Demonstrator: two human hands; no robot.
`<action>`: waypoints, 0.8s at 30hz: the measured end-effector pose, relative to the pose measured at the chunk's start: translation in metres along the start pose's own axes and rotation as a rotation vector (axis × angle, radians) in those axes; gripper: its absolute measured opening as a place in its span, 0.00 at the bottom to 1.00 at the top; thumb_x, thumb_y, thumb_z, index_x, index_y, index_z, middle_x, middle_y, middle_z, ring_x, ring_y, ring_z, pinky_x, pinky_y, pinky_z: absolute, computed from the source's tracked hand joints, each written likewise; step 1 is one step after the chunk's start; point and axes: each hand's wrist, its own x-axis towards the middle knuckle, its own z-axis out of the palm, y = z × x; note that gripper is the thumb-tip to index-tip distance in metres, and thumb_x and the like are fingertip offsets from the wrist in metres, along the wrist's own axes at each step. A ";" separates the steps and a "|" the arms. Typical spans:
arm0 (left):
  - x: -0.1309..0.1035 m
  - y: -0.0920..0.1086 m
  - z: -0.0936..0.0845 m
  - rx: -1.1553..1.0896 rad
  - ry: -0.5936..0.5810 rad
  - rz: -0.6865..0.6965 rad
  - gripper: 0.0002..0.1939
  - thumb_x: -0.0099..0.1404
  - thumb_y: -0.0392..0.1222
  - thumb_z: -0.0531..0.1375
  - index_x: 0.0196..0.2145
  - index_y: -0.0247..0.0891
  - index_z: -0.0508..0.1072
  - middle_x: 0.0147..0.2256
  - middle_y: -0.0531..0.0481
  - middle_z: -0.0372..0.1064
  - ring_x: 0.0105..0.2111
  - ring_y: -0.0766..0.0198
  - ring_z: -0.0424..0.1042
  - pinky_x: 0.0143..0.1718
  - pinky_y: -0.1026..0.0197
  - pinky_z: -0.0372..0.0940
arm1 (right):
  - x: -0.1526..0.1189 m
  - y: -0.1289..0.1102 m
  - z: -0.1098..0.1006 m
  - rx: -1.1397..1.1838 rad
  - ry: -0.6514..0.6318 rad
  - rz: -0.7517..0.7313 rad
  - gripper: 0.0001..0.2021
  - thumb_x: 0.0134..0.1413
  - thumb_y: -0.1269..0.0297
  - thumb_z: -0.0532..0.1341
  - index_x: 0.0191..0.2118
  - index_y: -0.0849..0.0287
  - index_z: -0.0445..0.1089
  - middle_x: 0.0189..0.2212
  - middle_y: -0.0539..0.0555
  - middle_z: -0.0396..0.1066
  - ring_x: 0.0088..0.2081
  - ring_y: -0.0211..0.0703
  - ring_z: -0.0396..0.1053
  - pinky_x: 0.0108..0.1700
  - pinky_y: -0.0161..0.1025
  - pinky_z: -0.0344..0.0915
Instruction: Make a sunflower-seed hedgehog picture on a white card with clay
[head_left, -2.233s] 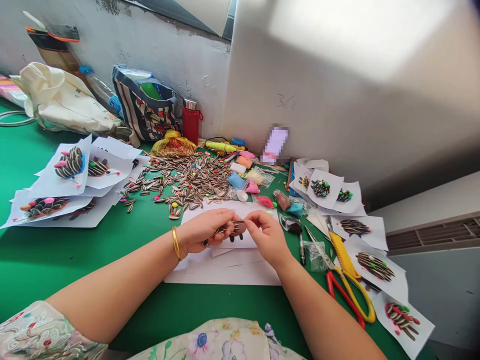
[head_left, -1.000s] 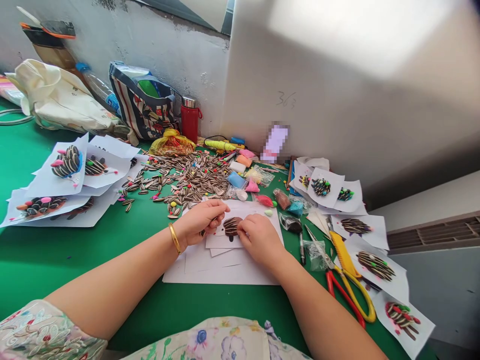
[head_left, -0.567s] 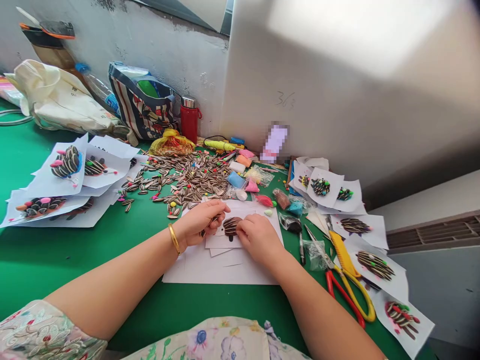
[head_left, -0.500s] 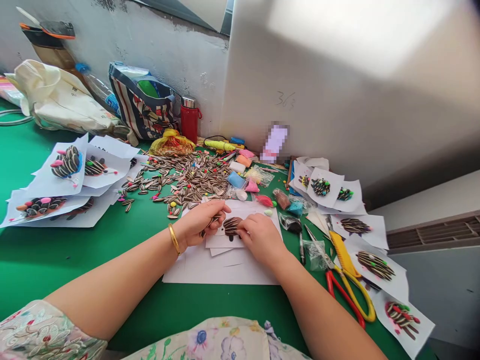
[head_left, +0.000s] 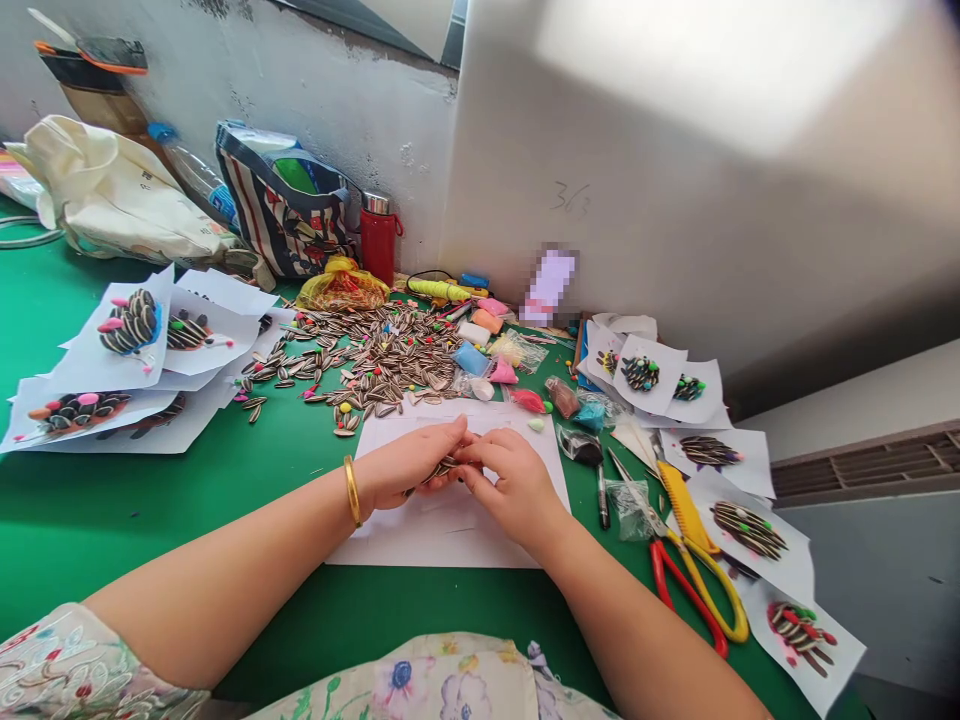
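My left hand (head_left: 412,462), with a gold bangle (head_left: 352,491) at its wrist, is curled around several striped sunflower seeds (head_left: 444,467). My right hand (head_left: 514,483) meets it from the right, its thumb and fingers pinched at the seeds in the left palm; whether a seed is between them is too small to tell. Both hands are over white paper sheets (head_left: 457,540) on the green table. The small brown seed figure is hidden behind the hands. Beyond them lies a wide pile of striped seeds (head_left: 405,350) dotted with coloured bits.
Seed-figure cards lie at the left (head_left: 131,350) and right (head_left: 757,530). Coloured clay packets (head_left: 472,358), a pen (head_left: 603,498), red-handled pliers (head_left: 686,595), yellow scissors (head_left: 709,580) and a yellow cutter (head_left: 682,510) are nearby. A red bottle (head_left: 377,240) and bags stand behind.
My hands have come together, the right hand moving onto the left palm. The seed figure between them is now out of sight.
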 end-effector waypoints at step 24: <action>0.002 -0.001 -0.008 0.141 -0.002 0.053 0.20 0.61 0.57 0.61 0.27 0.37 0.64 0.23 0.56 0.60 0.17 0.74 0.52 0.17 0.69 0.45 | -0.001 0.005 -0.010 0.039 0.146 0.004 0.04 0.61 0.66 0.60 0.35 0.54 0.72 0.33 0.53 0.71 0.39 0.45 0.67 0.43 0.44 0.63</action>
